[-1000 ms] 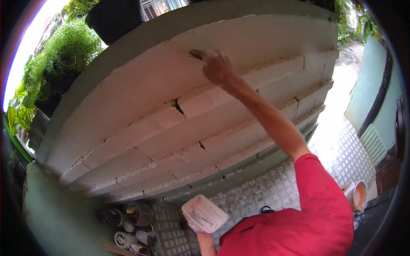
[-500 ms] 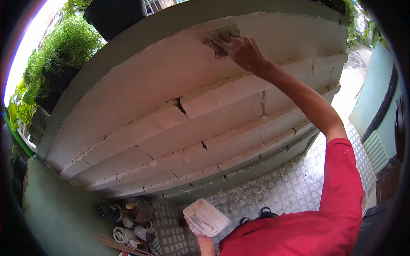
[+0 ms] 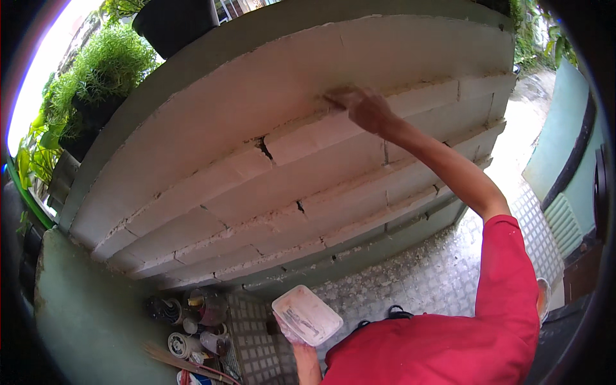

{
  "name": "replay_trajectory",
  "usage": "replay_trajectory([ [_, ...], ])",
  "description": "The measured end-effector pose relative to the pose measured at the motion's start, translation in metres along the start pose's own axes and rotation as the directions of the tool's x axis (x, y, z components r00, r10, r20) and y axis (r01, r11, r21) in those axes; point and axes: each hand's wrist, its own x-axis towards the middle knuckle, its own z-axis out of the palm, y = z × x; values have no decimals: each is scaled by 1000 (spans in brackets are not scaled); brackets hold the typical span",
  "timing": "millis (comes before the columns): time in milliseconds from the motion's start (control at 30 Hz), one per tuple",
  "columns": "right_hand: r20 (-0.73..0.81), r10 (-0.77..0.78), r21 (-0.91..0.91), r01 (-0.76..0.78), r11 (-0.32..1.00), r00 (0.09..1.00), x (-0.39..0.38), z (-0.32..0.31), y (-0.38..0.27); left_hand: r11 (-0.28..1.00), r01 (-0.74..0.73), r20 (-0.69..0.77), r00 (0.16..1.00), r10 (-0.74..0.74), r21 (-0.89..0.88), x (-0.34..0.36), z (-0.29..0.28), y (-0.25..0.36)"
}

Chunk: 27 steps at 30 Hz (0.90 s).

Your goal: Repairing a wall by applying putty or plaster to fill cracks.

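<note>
My right hand (image 3: 371, 112) is stretched out to the wall (image 3: 212, 102), just above a ledge in its pale pinkish surface. Its fingers are closed around a small dark flat thing (image 3: 335, 99), too blurred for me to name its kind. Low in front of me, my left hand (image 3: 289, 330) grips a shallow white rectangular plastic tub (image 3: 308, 314) from its left side and underneath. Greyish and pinkish smears mark the tub's inside.
Stepped ledges with cracks and a dark gap (image 3: 264, 149) run across the wall. Potted plants (image 3: 109, 67) and a black pot (image 3: 173, 25) stand along its top. Several buckets and jars (image 3: 186, 345) crowd the lower left corner. White flecks litter the tiled floor (image 3: 410, 276).
My right hand has come down the wall from near its upper edge to just above the top ledge. The tub stays in my left hand, and the view has shifted slightly.
</note>
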Motion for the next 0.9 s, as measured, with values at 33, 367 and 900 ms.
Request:
replay_trajectory([
  [33, -57, 111, 101, -105, 989, 992, 2, -5, 5, 1000, -4, 6, 1000, 4, 1, -2, -2, 1],
  [367, -70, 731, 440, -637, 633, 679, 5, -9, 17, 996, -30, 500, 864, 66, -80, 2, 21, -7],
  [900, 119, 625, -11, -629, 778, 771, 64, 60, -116, 991, -25, -60, 998, 33, 132, -5, 3, 15],
])
